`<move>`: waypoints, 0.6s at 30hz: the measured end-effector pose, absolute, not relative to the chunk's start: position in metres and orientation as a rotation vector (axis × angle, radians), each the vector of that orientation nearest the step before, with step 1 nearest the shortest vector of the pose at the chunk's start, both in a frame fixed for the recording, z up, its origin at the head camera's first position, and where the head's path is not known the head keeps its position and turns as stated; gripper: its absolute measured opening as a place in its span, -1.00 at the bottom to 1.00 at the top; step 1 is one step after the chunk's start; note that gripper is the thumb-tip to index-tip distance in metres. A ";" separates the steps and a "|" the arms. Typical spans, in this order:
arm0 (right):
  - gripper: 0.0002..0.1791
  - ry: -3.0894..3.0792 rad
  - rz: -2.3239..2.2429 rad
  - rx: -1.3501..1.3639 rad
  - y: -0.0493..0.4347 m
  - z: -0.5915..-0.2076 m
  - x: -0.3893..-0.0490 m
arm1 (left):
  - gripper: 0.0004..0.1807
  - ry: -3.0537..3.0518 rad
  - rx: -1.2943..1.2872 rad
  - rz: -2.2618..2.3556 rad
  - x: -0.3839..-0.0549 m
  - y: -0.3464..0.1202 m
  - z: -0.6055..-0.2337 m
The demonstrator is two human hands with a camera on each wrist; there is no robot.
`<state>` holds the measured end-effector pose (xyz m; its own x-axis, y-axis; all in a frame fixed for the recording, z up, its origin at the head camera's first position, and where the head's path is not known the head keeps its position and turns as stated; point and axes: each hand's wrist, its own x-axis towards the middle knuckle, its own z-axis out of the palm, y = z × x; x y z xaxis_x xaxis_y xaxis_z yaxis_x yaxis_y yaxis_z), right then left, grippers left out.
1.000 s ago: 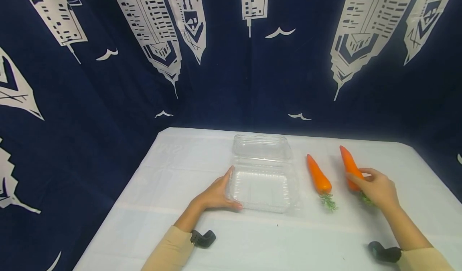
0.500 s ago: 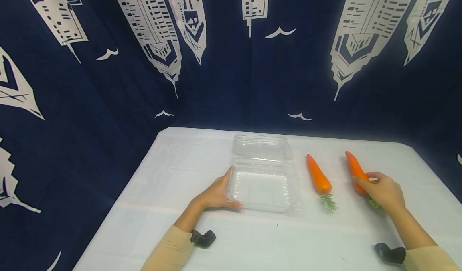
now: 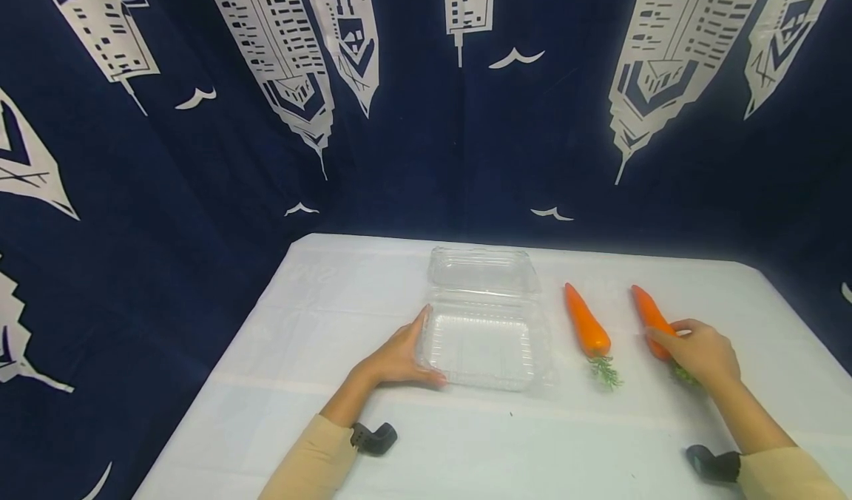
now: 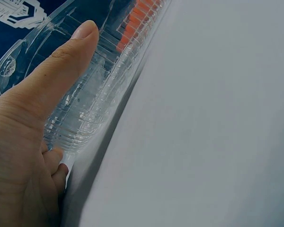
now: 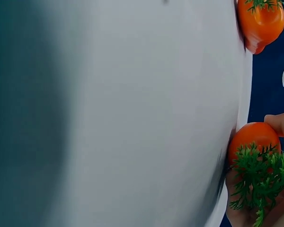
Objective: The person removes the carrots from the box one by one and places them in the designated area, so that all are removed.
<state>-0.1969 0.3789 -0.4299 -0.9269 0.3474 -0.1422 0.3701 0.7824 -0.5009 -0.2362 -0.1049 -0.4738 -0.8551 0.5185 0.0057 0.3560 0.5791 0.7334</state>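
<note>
An opened clear plastic clamshell container [image 3: 482,345] lies mid-table, its lid [image 3: 484,272] folded back toward the far edge. My left hand [image 3: 399,356] grips the container's left side; in the left wrist view the thumb [image 4: 61,66] lies across the clear wall and the other fingers are partly hidden behind it. On the right, my right hand [image 3: 702,350] holds an orange carrot [image 3: 647,311] near its leafy end, thumb on one side and fingers on the other. Its green leaves [image 5: 260,175] show under the hand in the right wrist view. A second carrot [image 3: 587,322] lies between container and right hand.
The table [image 3: 466,448] has a white cover. Behind it hangs a dark blue cloth [image 3: 426,182] with white building prints. A dark wrist-worn device [image 3: 376,439] sits at the left cuff, and a similar device [image 3: 714,464] at the right.
My right hand and its carrot have shifted slightly toward me, first to the right, then a little back left. The left hand, container and second carrot have stayed in place.
</note>
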 end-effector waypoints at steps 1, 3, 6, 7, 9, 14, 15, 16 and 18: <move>-0.11 2.920 -0.834 0.594 0.379 -0.430 -0.197 | 0.52 2.600 0.733 1.139 -0.236 -0.105 -0.474; -0.10 2.910 -0.826 0.591 0.379 -0.429 -0.198 | 0.52 2.596 0.739 1.143 -0.237 -0.105 -0.474; -0.07 2.884 -0.816 0.556 0.381 -0.427 -0.199 | 0.52 2.590 0.741 1.149 -0.237 -0.105 -0.475; -0.07 2.876 -0.810 0.540 0.381 -0.426 -0.199 | 0.52 2.588 0.741 1.153 -0.237 -0.105 -0.475; -0.04 2.855 -0.803 0.514 0.382 -0.423 -0.199 | 0.52 2.586 0.740 1.157 -0.237 -0.105 -0.475; 0.02 2.807 -0.796 0.496 0.381 -0.418 -0.199 | 0.52 2.586 0.728 1.153 -0.237 -0.106 -0.476; 0.03 2.798 -0.796 0.502 0.380 -0.418 -0.199 | 0.52 2.584 0.726 1.150 -0.237 -0.106 -0.477; 0.06 2.787 -0.796 0.510 0.380 -0.418 -0.199 | 0.52 2.584 0.724 1.148 -0.237 -0.106 -0.477; 0.10 2.761 -0.792 0.522 0.379 -0.417 -0.198 | 0.53 2.581 0.729 1.144 -0.237 -0.107 -0.477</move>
